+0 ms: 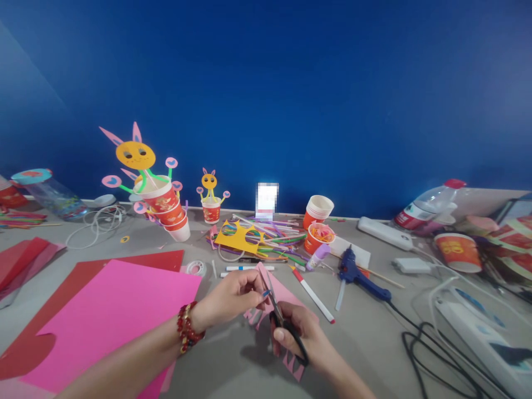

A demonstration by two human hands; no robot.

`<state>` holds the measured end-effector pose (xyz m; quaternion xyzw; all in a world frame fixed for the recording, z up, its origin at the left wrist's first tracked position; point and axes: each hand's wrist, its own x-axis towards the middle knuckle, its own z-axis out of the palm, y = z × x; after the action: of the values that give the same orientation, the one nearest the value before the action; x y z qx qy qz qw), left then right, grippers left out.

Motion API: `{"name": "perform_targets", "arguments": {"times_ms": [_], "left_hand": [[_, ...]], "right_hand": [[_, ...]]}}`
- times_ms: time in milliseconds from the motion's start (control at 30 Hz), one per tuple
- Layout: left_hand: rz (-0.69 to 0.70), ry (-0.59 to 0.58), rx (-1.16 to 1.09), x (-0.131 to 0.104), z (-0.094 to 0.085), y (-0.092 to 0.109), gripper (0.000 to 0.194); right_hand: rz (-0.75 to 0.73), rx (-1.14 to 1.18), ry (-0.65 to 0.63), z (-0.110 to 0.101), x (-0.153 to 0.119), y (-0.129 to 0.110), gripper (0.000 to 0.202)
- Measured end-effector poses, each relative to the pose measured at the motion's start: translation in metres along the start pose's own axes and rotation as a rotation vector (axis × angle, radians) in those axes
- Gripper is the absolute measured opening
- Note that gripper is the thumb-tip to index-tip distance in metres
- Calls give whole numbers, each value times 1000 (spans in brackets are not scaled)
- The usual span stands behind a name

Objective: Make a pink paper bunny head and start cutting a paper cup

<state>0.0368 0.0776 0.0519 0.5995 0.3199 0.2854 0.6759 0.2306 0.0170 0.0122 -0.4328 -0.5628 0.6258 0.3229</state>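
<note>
My right hand is wrapped round the black handles of a pair of scissors, whose blades point up and to the left. Just left of the blades, my left hand has its fingers curled in a pinch on a small blue piece. Beneath both hands lies a light pink sheet with cut-out edges. A red bead bracelet circles my left wrist.
Bright pink paper covers the left front. Decorated cups stand behind it. Pipe cleaners and yellow cut paper lie mid-table. A blue glue gun, its cable and a power strip are at right.
</note>
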Motion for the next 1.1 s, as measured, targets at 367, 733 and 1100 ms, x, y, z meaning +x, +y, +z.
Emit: {"name": "perform_targets", "arguments": {"times_ms": [367, 733, 1100], "left_hand": [[12, 17, 9, 1, 0, -1, 12], [25, 3, 46, 1, 0, 1, 10], [11, 6, 18, 0, 1, 1, 10]], "right_hand": [[-1, -55, 42, 1, 0, -4, 61], [20, -48, 62, 1, -1, -2, 63], [18, 19, 89, 1, 2, 6, 63]]}}
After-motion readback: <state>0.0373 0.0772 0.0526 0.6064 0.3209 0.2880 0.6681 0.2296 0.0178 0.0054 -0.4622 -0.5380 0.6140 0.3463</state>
